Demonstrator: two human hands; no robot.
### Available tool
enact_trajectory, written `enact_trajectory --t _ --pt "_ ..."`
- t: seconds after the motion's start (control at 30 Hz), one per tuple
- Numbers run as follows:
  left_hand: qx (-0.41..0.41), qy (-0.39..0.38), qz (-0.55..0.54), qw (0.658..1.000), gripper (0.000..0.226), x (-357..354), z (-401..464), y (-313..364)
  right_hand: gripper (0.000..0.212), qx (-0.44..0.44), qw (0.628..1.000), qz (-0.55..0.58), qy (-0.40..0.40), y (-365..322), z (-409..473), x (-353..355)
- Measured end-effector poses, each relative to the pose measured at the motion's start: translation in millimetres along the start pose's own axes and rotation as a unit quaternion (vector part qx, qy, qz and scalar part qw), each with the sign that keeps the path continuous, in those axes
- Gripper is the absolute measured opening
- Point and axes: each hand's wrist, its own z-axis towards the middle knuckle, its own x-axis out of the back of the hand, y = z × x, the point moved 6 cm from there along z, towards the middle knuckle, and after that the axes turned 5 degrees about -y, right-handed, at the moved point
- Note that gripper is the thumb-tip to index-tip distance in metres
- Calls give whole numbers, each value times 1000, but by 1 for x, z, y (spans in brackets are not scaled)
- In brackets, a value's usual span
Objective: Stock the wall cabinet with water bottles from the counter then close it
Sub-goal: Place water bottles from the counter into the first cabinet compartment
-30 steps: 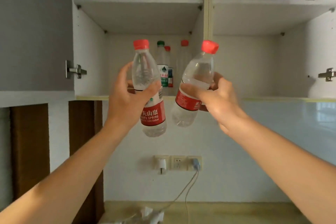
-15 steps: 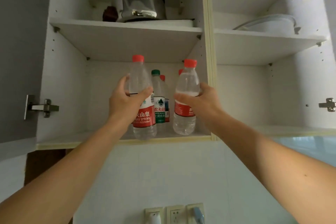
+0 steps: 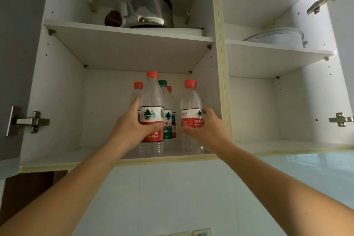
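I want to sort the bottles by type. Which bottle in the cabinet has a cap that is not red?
The green-capped bottle, standing on the lower shelf behind the two hand-held bottles. Its label is green too; every other cap visible is red.

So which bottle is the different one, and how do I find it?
Look in the open white wall cabinet, lower left shelf. Between the two clear red-capped bottles being held stands a clear plastic bottle further back. It alone has a green cap and green label.

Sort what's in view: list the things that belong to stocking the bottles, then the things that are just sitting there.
Job: left hand gripping a bottle; right hand gripping a second bottle; stocked bottles behind; bottom shelf.
Idle: kettle; bowl; door hinge.
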Motion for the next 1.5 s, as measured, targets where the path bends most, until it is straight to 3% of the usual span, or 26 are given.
enact_trajectory --t 0.17,0.63,0.8,0.9,1.13,1.27,1.33,1.4,1.5 --pt "12 8 45 999 86 -11 0 -12 69 16 999 -33 31 6 0 -7" --pt "58 62 112 990 94 -33 10 -16 65 -18 997 -45 58 17 6 -25" --pt "78 62 122 988 92 -37 5 -13 70 44 994 -73 62 18 -17 -23" --pt "84 54 125 987 72 -34 -3 -9 65 99 989 -107 41 13 -41 -14" --pt "103 136 82 982 55 -29 -38 18 56 183 979 -89 8 -2 -107 34" --pt "52 158 77 983 33 -42 -62 61 45 159 986 -47 -6 -2 -133 56" --pt "27 154 55 986 27 -48 -79 82 30 154 987 -33 -3 0 -144 64" --pt "29 146 22 989 35 -52 -98 95 8 149 989 -1 -3 5 -157 69" --pt "50 128 -22 990 47 -61 -139 102 26 118 992 48 -16 25 -181 69"
